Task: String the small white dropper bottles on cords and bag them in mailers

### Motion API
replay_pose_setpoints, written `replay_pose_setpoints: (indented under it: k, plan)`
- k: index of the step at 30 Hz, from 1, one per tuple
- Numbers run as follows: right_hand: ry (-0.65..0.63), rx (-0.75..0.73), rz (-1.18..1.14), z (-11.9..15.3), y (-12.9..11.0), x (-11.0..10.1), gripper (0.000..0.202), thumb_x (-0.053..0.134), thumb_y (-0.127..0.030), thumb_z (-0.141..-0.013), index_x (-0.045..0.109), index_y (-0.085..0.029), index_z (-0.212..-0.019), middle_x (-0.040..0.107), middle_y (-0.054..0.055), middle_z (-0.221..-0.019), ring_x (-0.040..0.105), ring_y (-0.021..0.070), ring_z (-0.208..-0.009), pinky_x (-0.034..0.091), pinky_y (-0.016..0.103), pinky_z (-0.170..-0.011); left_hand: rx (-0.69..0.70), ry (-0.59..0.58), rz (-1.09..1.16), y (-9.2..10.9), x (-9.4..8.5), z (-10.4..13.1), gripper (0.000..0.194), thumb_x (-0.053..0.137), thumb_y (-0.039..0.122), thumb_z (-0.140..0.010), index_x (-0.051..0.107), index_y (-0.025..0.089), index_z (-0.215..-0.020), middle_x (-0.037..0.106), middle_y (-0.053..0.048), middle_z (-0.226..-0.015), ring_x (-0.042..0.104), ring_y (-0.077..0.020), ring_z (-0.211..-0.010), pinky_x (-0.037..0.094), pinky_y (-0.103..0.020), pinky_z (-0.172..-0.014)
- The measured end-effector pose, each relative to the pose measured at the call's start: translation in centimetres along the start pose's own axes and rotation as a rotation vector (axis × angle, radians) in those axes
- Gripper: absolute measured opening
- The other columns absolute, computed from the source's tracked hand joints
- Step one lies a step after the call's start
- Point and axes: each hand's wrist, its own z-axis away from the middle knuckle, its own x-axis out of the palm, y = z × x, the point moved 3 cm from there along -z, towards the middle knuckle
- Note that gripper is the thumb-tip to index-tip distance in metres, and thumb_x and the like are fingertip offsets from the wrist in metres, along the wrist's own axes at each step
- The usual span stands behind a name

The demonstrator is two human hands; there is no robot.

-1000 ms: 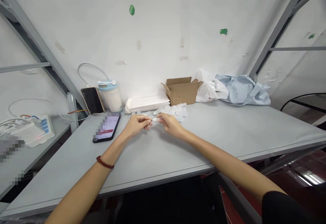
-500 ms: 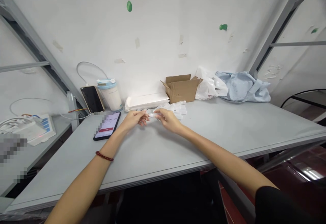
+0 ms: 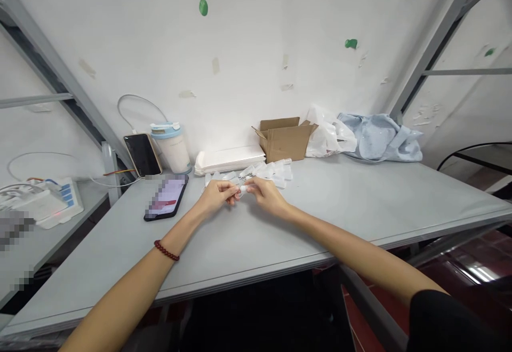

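Observation:
My left hand [image 3: 219,196] and my right hand [image 3: 267,194] meet above the middle of the table. Between their fingertips is a small white plastic piece [image 3: 242,189] with what looks like a thin clear loop hanging below it; its exact kind is too small to tell. The left fingers are closed on its left side. On its right side, the right thumb and fingers pinch it. Just beyond the hands lie several small translucent white plastic pieces [image 3: 276,172] in a loose heap, partly hidden by my fingers.
A phone [image 3: 167,198] lies left of my hands; another phone [image 3: 142,154] leans by a lidded cup [image 3: 173,149]. Along the wall are a white stack [image 3: 230,159], an open cardboard box [image 3: 288,143], a white plastic bag [image 3: 330,136] and light blue cloth [image 3: 380,137]. The grey table [image 3: 344,208] has a front edge.
Both hands have come slightly nearer to me, and my left hand has shifted right. More of the heap behind shows. The white piece remains between my fingertips, its loop now visible.

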Motion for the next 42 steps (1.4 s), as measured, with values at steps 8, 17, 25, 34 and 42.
replay_pose_setpoints:
  k: [8, 17, 25, 34, 42]
  plan:
    - [-0.006, -0.039, 0.016, 0.3, 0.0, 0.0, 0.015, 0.049, -0.015, -0.084, 0.062, -0.014, -0.092, 0.069, 0.007, -0.084, 0.062, 0.0156, -0.075, 0.043, 0.026, -0.069, 0.007, -0.041, 0.029, -0.2, 0.2, 0.2, 0.037, 0.066, 0.048, -0.066, 0.063, 0.012, -0.06, 0.064, -0.005, -0.06, 0.052, -0.0103, -0.046, 0.045, -0.025, -0.049]
    - [-0.009, -0.059, 0.012, -0.9, -0.3, -1.3, 0.017, 0.051, -0.021, -0.086, 0.063, -0.015, -0.096, 0.068, 0.005, -0.083, 0.056, 0.0118, -0.062, 0.042, 0.024, -0.064, -0.085, -0.029, 0.159, -0.2, -1.6, -0.6, 0.051, 0.063, 0.061, -0.067, 0.067, 0.011, -0.072, 0.067, -0.008, -0.07, 0.06, -0.0137, -0.056, 0.048, -0.028, -0.057]
    - [-0.005, -0.055, 0.004, -1.0, -0.6, -1.5, 0.017, 0.051, -0.021, -0.086, 0.063, -0.015, -0.095, 0.068, 0.005, -0.085, 0.056, 0.0121, -0.065, 0.043, 0.025, -0.064, -0.024, -0.008, 0.099, 0.0, -1.9, -0.5, 0.037, 0.068, 0.05, -0.069, 0.066, 0.014, -0.07, 0.065, -0.005, -0.071, 0.057, -0.0113, -0.058, 0.046, -0.025, -0.057]
    - [-0.024, -0.128, 0.019, -1.0, 0.1, -1.2, 0.016, 0.051, -0.015, -0.083, 0.062, -0.015, -0.094, 0.069, 0.008, -0.091, 0.062, 0.0161, -0.08, 0.045, 0.027, -0.07, -0.024, 0.003, 0.075, 0.8, -0.6, 0.1, 0.032, 0.07, 0.045, -0.065, 0.062, 0.013, -0.061, 0.063, -0.003, -0.06, 0.053, -0.0104, -0.049, 0.045, -0.025, -0.053]
    - [-0.063, -0.107, 0.045, -0.7, 0.2, -1.5, 0.015, 0.05, -0.015, -0.083, 0.062, -0.016, -0.092, 0.069, 0.007, -0.088, 0.062, 0.0157, -0.078, 0.044, 0.026, -0.069, -0.015, -0.034, 0.018, 0.8, -0.1, 0.3, 0.032, 0.067, 0.045, -0.068, 0.063, 0.013, -0.063, 0.065, -0.004, -0.062, 0.055, -0.0114, -0.051, 0.047, -0.026, -0.055]
